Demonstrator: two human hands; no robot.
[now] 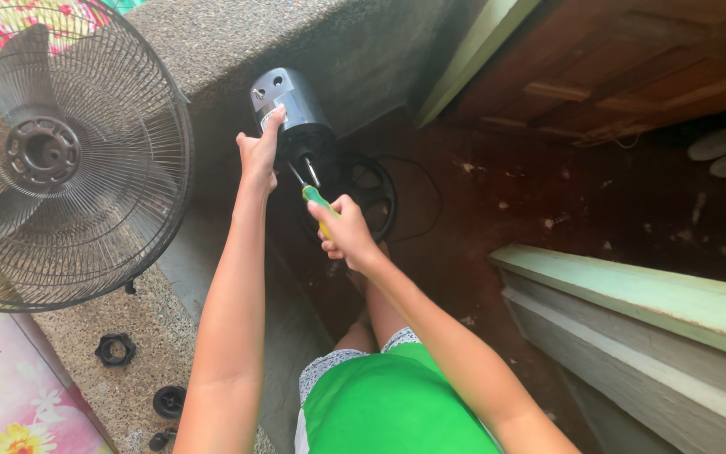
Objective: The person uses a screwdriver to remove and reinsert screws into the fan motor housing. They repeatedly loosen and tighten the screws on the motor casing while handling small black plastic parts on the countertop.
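1. Left hand (259, 160) grips the grey fan motor (290, 113), held up over the floor.
2. Right hand (346, 229) is wrapped round a green-yellow screwdriver (316, 200), tip at the motor's underside.
3. Fan grille (60, 151) sits off to the left.

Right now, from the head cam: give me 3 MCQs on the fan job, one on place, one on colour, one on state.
1. Where does the fan cage lie?
A. on the ledge, left of the left hand
B. on the red floor
C. on the person's lap

2. What colour is the screwdriver handle?
A. red
B. green and yellow
C. black

3. What state is the motor in?
A. cage and blades on
B. wrapped in cloth
C. bare, steadied by the left hand

Answers:
1 A: the fan cage rests on the speckled ledge, left of the left hand.
2 B: the screwdriver in the right hand shows green and yellow.
3 C: the motor stands bare, with the left hand on it.
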